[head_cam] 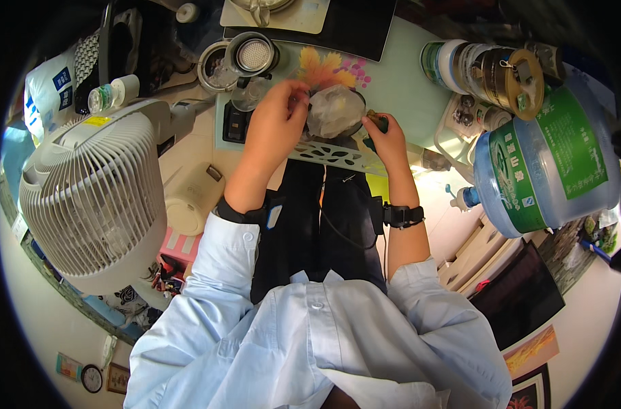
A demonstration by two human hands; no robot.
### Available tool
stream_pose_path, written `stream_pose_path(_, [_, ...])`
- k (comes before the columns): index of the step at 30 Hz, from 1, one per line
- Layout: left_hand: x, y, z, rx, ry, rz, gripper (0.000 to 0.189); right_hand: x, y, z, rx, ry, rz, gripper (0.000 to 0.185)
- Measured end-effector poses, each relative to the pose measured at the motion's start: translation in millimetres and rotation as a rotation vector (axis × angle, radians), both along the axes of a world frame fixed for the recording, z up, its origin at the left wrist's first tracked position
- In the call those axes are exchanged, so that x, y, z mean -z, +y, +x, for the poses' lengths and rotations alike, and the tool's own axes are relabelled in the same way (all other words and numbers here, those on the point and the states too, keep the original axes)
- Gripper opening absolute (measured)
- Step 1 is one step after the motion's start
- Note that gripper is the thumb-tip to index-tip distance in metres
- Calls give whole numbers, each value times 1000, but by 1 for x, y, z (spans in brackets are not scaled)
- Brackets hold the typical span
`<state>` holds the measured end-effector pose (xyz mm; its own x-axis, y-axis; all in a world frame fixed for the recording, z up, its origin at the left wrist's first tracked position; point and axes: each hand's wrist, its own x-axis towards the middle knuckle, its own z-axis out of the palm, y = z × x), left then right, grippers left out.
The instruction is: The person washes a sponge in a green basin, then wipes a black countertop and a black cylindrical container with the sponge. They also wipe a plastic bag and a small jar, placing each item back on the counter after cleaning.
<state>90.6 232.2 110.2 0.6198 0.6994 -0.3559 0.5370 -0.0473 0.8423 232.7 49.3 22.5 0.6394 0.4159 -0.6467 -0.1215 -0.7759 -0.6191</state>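
Observation:
A crumpled translucent plastic bag (337,111) lies in a round dark-rimmed container on the pale green table (392,66), between my hands. My left hand (285,112) is at its left side with the fingers bent together near the rim; whether something small is between the fingertips cannot be told. At the right of the bag, my right hand (387,134) grips a dark green object (379,124) with a brownish top, whose kind is unclear. Leaf and grape patterns decorate the table behind the bag.
Metal strainer cup (254,54), glass jug (249,93) and black tray (234,122) are left of my left hand. A white fan (93,189) stands farther left. Jars (487,76) and a large blue water bottle (545,158) are on the right. A black panel (361,30) lies at the back.

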Motion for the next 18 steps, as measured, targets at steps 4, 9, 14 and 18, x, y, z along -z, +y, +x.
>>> stream_pose_path(4, [0, -2, -8, -72, -42, -9, 19, 4, -1, -12, -24, -47, -27, 59])
stream_pose_path(9, [0, 5, -23, -108, -36, -35, 19, 5, 1, -12, -27, -65, -11, 58])
stream_pose_path(14, [6, 10, -29, -124, -39, -20, 18, 11, 3, -5, -65, -18, -14, 55])
stream_pose_path(18, [4, 9, -28, -101, -5, -86, 16, 16, 6, -4, -91, -2, -28, 56])
